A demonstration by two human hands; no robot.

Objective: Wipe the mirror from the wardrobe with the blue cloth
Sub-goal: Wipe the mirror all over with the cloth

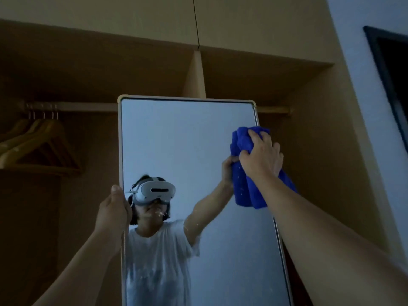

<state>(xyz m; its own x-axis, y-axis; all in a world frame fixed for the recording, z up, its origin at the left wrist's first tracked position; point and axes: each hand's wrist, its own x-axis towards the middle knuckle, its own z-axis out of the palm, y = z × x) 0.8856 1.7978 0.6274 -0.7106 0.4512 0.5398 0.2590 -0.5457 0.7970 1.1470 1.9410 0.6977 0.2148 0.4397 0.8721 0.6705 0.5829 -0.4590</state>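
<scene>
right hand [261,154] grips blue cloth [245,173] against mirror [187,140] | left hand [114,208] clasps frame edge

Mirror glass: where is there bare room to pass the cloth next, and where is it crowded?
Free: mirror glass from the top frame down, left of the blue cloth. Crowded: right edge, where the right hand grips the cloth, and left edge, which the left hand holds.

Dim bedroom, open wooden wardrobe [220,69], hangers [37,142] on rail, freestanding mirror [189,138]
</scene>
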